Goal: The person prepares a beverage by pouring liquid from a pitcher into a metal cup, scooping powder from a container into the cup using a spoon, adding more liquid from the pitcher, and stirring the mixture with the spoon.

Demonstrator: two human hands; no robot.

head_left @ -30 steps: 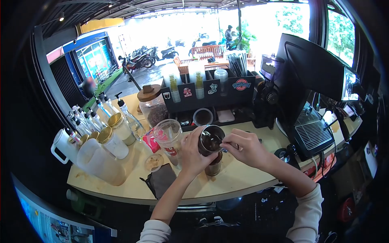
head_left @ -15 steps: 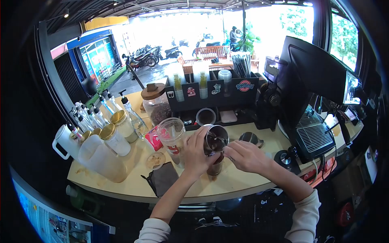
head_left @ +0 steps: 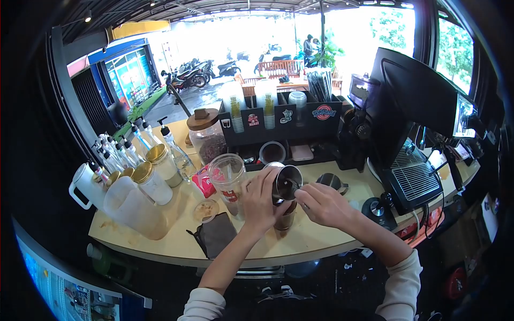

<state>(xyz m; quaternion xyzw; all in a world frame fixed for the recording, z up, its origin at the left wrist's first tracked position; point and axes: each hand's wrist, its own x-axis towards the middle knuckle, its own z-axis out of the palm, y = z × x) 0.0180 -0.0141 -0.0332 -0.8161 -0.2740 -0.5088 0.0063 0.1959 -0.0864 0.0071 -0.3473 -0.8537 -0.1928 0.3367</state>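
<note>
Tilted over the counter, a metal cup (head_left: 287, 183) is held by my left hand (head_left: 260, 199), whose fingers wrap round its left side. My right hand (head_left: 323, 204) is closed in a pinch at the cup's right rim, on what looks like a thin spoon handle; most of it is hidden. Directly below the metal cup stands a glass with dark contents (head_left: 285, 216), partly covered by my left hand. A clear jar with a red mark (head_left: 228, 184) stands just left of my left hand.
A grey cloth (head_left: 215, 235) and a small lid (head_left: 206, 211) lie front left. Pump bottles, gold-lidded jars (head_left: 152, 187) and a plastic pitcher (head_left: 134, 211) stand farther left. A metal pitcher (head_left: 330, 182) and an espresso machine (head_left: 412, 171) are on the right. A cup rack (head_left: 281, 125) stands behind.
The metal cup has tipped further to the right, and both hands have shifted slightly right with it. The view has also moved a little, bringing the metal pitcher behind my right hand into sight.
</note>
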